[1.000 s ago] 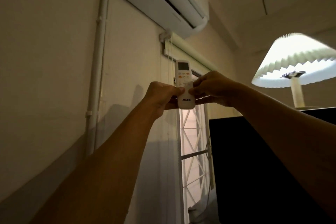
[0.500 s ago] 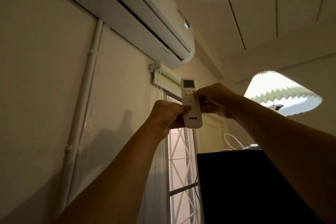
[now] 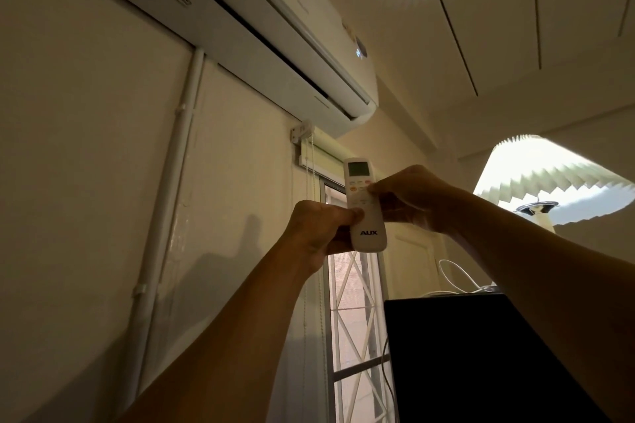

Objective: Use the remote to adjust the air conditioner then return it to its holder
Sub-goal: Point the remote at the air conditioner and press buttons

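Observation:
A white remote (image 3: 367,233) with a small screen and the word AUX is held upright in front of me, its top pointing at the white air conditioner (image 3: 268,27) high on the wall. My left hand (image 3: 318,228) grips its lower left side with the thumb on the face. From the right, my right hand (image 3: 412,197) holds the remote's edge, its thumb resting on the buttons below the screen. A small light shows on the air conditioner's right end. No holder is in view.
A white pipe (image 3: 171,175) runs down the wall on the left. Behind the remote is a window (image 3: 350,312) with a lattice grille and a rolled blind. A dark panel (image 3: 481,361) stands at lower right, a lit pleated lampshade (image 3: 549,178) above it.
My view has tilted up, bringing more of the air conditioner into sight. Both hands have kept hold of the remote; the right thumb has shifted up onto the buttons.

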Action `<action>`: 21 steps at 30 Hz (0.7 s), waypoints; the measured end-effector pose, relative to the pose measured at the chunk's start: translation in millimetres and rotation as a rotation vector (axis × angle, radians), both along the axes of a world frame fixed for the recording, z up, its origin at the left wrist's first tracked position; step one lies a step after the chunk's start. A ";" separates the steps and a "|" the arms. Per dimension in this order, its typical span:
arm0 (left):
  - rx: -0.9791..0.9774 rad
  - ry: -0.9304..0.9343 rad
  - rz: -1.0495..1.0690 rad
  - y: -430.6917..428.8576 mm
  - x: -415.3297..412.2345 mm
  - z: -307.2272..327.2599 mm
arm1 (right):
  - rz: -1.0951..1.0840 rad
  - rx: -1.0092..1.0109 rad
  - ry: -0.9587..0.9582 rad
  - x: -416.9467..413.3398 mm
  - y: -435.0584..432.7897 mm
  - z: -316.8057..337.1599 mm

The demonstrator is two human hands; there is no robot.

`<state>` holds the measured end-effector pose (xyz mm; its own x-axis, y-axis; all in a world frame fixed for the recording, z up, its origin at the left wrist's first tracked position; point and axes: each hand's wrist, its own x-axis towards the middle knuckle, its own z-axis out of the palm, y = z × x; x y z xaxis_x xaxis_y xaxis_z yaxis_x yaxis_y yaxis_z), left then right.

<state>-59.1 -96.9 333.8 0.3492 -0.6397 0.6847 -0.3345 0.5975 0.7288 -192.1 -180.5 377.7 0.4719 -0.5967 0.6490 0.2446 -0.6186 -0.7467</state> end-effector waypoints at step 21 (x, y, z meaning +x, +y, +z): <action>0.022 -0.005 0.006 -5.3 -1.0 -5.2 | -0.033 -0.004 0.007 0.2 -5.5 -4.6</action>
<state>-60.1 -102.2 328.6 0.3495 -0.6523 0.6725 -0.3421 0.5794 0.7398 -191.9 -186.0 373.0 0.4563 -0.6094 0.6484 0.2190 -0.6294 -0.7456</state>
